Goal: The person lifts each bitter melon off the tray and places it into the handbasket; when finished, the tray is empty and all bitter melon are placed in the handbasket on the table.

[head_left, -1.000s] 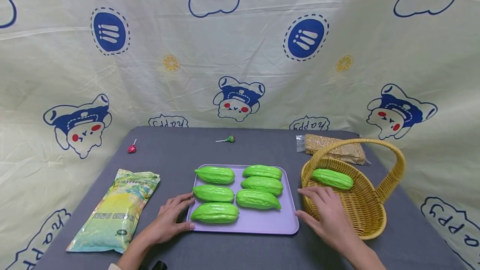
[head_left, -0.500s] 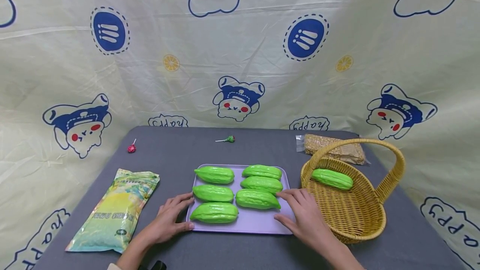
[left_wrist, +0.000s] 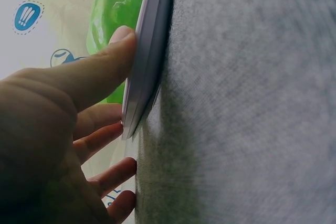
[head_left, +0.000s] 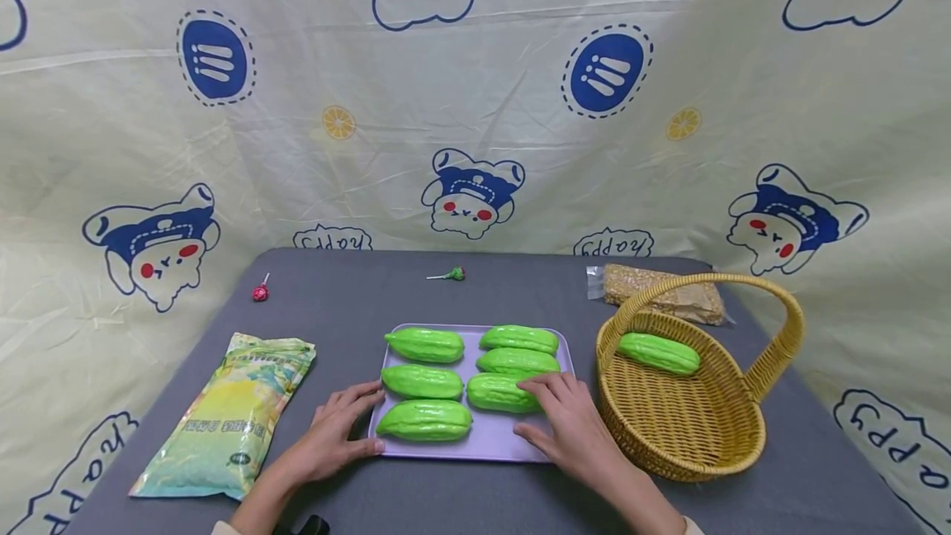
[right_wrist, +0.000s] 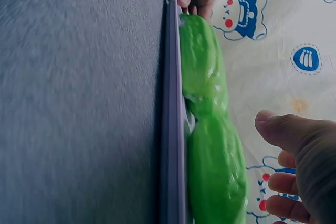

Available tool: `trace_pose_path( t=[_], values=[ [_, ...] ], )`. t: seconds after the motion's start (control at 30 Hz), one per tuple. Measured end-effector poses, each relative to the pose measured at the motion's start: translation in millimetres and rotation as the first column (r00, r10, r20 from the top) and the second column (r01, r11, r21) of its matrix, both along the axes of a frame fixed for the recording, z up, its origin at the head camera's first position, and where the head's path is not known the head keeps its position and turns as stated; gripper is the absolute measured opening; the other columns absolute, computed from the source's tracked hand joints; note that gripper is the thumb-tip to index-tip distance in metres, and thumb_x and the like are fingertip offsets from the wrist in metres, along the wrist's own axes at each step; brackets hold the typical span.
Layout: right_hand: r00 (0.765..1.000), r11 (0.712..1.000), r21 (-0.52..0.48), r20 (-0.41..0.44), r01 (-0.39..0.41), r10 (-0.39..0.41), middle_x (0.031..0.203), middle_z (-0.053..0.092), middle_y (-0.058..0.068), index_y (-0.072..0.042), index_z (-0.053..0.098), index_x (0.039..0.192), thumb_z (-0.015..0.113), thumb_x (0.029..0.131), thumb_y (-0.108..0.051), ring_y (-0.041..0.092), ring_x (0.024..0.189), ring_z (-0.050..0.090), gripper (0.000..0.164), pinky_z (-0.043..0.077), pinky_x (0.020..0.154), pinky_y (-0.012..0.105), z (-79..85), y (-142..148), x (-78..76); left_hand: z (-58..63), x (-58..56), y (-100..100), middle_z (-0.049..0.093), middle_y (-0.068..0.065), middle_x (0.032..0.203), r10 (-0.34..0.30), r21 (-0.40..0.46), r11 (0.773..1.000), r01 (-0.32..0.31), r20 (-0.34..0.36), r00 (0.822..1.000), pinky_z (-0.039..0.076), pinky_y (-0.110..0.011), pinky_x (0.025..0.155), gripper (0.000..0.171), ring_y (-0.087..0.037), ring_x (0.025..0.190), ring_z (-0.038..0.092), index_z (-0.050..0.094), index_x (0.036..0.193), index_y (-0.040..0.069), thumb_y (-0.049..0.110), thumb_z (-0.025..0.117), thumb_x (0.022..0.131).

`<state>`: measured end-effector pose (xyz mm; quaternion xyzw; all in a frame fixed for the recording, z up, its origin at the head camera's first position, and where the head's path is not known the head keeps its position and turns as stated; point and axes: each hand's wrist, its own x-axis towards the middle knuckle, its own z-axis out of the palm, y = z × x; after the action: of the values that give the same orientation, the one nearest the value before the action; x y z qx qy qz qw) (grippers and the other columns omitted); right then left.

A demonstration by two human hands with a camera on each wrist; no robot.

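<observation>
My left hand (head_left: 338, 432) touches the left edge of a lilac tray (head_left: 494, 442); the left wrist view shows the thumb and fingertips at its rim (left_wrist: 144, 56). Several green bitter melons lie on the tray in two columns. Over its right side hovers my right hand (head_left: 568, 423), fingers spread and holding nothing. Its fingertips overlap the right end of the front melon in the right column (head_left: 496, 394) in the head view. Seen from the right wrist, the hand (right_wrist: 310, 156) is apart from the bitter melons (right_wrist: 215, 166). Another bitter melon (head_left: 659, 353) lies inside a wicker basket (head_left: 691, 428).
The basket, with a tall arched handle (head_left: 776, 357), stands right of the tray. Behind it lies a clear bag of grain (head_left: 661, 291). A green-yellow packet (head_left: 226, 419) is at the left. Toward the back lie a red lollipop (head_left: 260, 292) and a green lollipop (head_left: 455, 274).
My right hand has moved left from beside the basket's rim to over the tray's right side, near the front right bitter melon. The left hand has stayed at the tray's edge.
</observation>
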<state>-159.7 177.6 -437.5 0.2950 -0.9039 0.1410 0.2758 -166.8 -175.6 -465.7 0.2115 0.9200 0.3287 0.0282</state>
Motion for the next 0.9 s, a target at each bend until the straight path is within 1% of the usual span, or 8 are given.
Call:
trace_pose_path(
  t=[0.13, 0.27, 0.4, 0.57, 0.67, 0.9],
  values=[
    [0.999, 0.999, 0.008, -0.011, -0.032, 0.033, 0.104, 0.060, -0.002, -0.015, 0.063, 0.112, 0.081, 0.067, -0.038, 0.017, 0.098, 0.053, 0.054, 0.040, 0.082, 0.036, -2.4, -11.5, -0.6, 0.7, -0.2, -0.1, 0.042, -0.009, 0.145, 0.001, 0.003, 1.000, -0.001, 0.008, 1.000, 0.028, -0.039, 0.084, 0.069, -0.032, 0.124, 0.039, 0.050, 0.135, 0.009, 0.041, 0.072, 0.078],
    [0.995, 0.997, 0.007, -0.048, -0.082, 0.082, 0.102, 0.060, -0.001, -0.012, 0.064, 0.110, 0.081, 0.066, -0.037, 0.017, 0.095, 0.052, 0.054, 0.040, 0.082, 0.034, -5.9, -23.0, -2.2, 1.5, -0.1, 0.1, 0.042, -0.009, 0.145, 0.003, 0.003, 1.000, -0.003, 0.011, 1.000, 0.027, -0.039, 0.084, 0.069, -0.032, 0.123, 0.039, 0.050, 0.135, 0.009, 0.041, 0.072, 0.078],
    [0.991, 0.993, 0.000, -0.063, -0.120, 0.120, 0.101, 0.060, -0.001, -0.011, 0.064, 0.109, 0.082, 0.065, -0.037, 0.016, 0.092, 0.052, 0.054, 0.039, 0.082, 0.033, -9.3, -33.9, -3.7, 1.7, 0.4, 0.5, 0.042, -0.009, 0.145, 0.008, 0.001, 1.000, -0.008, 0.009, 1.000, 0.028, -0.039, 0.084, 0.069, -0.032, 0.123, 0.039, 0.051, 0.135, 0.009, 0.040, 0.073, 0.078],
    [0.990, 0.991, 0.002, -0.034, -0.136, 0.136, 0.104, 0.060, -0.002, -0.013, 0.063, 0.110, 0.081, 0.066, -0.038, 0.015, 0.093, 0.052, 0.054, 0.040, 0.081, 0.032, -10.9, -46.5, -3.9, 1.7, 0.4, 1.0, 0.043, -0.009, 0.145, 0.015, -0.001, 1.000, -0.015, 0.007, 1.000, 0.028, -0.039, 0.085, 0.069, -0.032, 0.124, 0.039, 0.051, 0.135, 0.008, 0.039, 0.073, 0.077],
    [0.989, 0.989, 0.004, -0.011, -0.150, 0.150, 0.105, 0.060, -0.002, -0.012, 0.063, 0.111, 0.080, 0.067, -0.038, 0.015, 0.095, 0.052, 0.054, 0.041, 0.083, 0.031, -11.4, -53.7, -3.8, 1.8, 0.2, 0.5, 0.043, -0.009, 0.145, 0.012, -0.003, 1.000, -0.012, 0.008, 1.000, 0.028, -0.040, 0.085, 0.070, -0.032, 0.124, 0.039, 0.051, 0.135, 0.009, 0.041, 0.073, 0.077],
    [0.987, 0.987, 0.024, -0.009, -0.162, 0.162, 0.105, 0.059, -0.002, -0.012, 0.061, 0.112, 0.080, 0.068, -0.038, 0.016, 0.096, 0.052, 0.055, 0.041, 0.086, 0.032, -15.1, -69.4, -6.9, 3.1, 0.6, 0.2, 0.042, -0.009, 0.146, 0.007, -0.004, 1.000, -0.007, 0.020, 1.000, 0.029, -0.044, 0.087, 0.071, -0.033, 0.125, 0.039, 0.050, 0.136, 0.009, 0.044, 0.071, 0.078]
  ],
)
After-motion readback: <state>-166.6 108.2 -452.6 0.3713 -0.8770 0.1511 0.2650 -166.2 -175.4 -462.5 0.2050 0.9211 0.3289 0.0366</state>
